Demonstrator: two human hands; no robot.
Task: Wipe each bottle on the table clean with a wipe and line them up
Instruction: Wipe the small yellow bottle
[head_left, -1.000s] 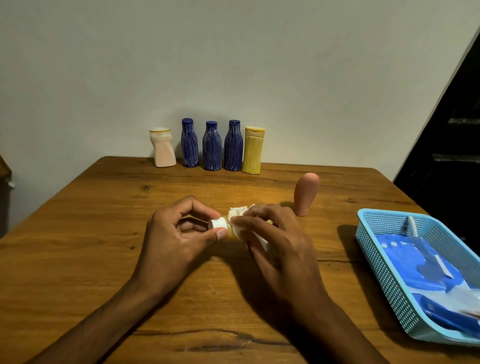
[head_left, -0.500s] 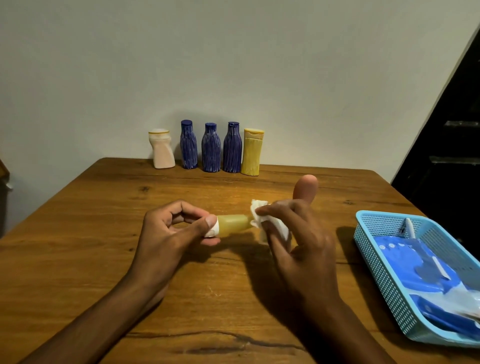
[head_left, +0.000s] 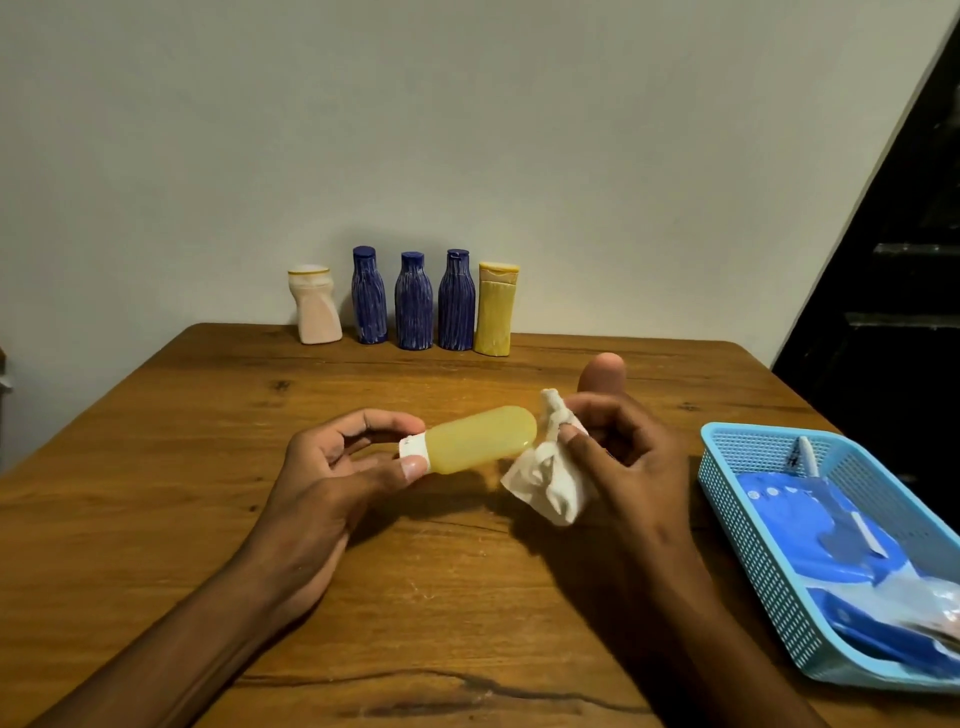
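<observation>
My left hand pinches the white cap of a small translucent yellow bottle, held sideways above the wooden table. My right hand grips a crumpled white wipe just off the bottle's rounded end, barely apart from it. A pink rounded bottle stands behind my right hand, partly hidden. At the table's far edge stand a row: a pale pink bottle, three blue bottles and a yellow bottle.
A light blue plastic basket sits at the right edge of the table and holds a blue wipes pack. A plain wall rises behind the row. A dark opening lies to the far right.
The wipe covered the bottle a second ago. My right hand has slid it off toward the right end, and the yellow body is now fully exposed. My left hand stayed on the cap.
</observation>
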